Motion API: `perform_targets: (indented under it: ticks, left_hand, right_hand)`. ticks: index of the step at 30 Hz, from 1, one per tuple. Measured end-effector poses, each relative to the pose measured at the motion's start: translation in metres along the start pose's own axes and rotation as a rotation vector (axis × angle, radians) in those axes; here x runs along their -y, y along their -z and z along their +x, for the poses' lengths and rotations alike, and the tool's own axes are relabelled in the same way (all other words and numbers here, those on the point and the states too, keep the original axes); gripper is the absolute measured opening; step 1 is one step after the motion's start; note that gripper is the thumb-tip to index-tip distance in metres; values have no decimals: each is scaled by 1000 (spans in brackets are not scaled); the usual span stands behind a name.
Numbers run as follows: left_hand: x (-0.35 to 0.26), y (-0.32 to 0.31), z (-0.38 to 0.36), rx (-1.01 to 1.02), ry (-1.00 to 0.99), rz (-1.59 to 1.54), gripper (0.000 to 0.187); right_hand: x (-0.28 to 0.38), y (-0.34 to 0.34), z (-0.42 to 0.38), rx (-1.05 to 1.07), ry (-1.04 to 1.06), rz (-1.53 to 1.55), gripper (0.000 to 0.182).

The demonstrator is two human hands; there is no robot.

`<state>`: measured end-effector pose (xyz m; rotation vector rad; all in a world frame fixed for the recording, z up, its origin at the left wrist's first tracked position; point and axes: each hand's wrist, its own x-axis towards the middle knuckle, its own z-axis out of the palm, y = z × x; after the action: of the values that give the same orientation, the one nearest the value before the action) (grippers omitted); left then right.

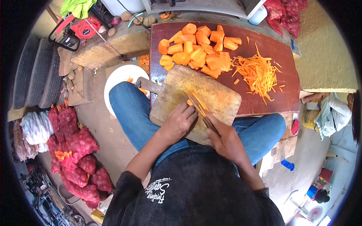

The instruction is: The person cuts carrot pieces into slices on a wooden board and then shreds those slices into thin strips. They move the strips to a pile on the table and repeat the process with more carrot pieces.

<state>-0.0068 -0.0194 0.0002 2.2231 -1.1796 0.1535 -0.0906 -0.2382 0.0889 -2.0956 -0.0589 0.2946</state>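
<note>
A worn wooden cutting board point(222, 98) lies tilted across my lap, against the edge of a red-brown table point(284, 79). My right hand point(228, 141) grips a knife point(200, 108) by its handle, the blade over the middle of the board. Just left of the blade my left hand point(180, 121) is closed, its curled fingertips on a small piece of carrot point(189, 102). Thin carrot strips point(201, 101) lie along the blade. On the table are large peeled carrot chunks point(198, 55) and, right of them, a heap of carrot sticks point(259, 73).
A white basin point(116, 80) with carrot bits stands left of my knee. Red mesh sacks point(77, 150) lie on the floor at left, near stacked tyres point(36, 75). At the upper left is a red machine point(83, 29). A blue object point(287, 164) lies at right.
</note>
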Motion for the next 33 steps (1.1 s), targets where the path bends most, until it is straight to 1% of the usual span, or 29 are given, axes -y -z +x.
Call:
perform_targets:
  ticks: [3, 6, 9, 12, 15, 18, 19, 21, 22, 24, 25, 27, 30, 33]
  left_hand:
    - [-3, -1, -3, -8, 13, 0, 21]
    - [-2, -1, -1, -12, -3, 2, 20]
    - [-1, -2, -2, -12, -17, 7, 20]
    - [0, -4, -3, -22, -1, 28, 19]
    - [-3, 0, -2, -35, 3, 90, 18]
    - [-4, 2, -1, -50, 7, 104, 18]
    - [-3, 3, -1, -45, 4, 96, 17]
    - [0, 3, -2, -14, 10, 90, 28]
    - [0, 1, -4, -2, 24, 83, 34]
    - [0, -5, -5, -40, 30, 75, 25]
    - [0, -7, -4, -58, 28, 73, 21]
    - [1, -3, -5, -15, 23, 86, 22]
    - [1, 0, -3, 3, 20, 103, 24]
    - [-2, 1, -2, -1, 15, 112, 25]
  right_hand:
    - [-12, -5, -22, -3, 64, -76, 59]
    - [-16, -20, 7, -54, 121, -103, 55]
    - [-10, -10, 16, 35, 87, -119, 53]
    - [-4, 4, -19, 54, -43, -26, 48]
    - [-9, -7, -15, -45, 80, -78, 44]
    - [-14, -11, 22, -32, 112, -70, 43]
    - [-8, -8, 19, -9, 56, -25, 42]
    - [4, 11, 14, 40, -50, 57, 40]
    - [7, 19, 7, 48, -90, 52, 40]
    - [8, 25, -20, 67, -181, 52, 41]
    - [3, 23, -29, 29, -152, 68, 42]
    - [-10, 14, -40, -51, -87, 102, 45]
    - [-15, 4, -42, -55, -63, 73, 48]
    - [-9, 1, -36, -72, 4, 73, 45]
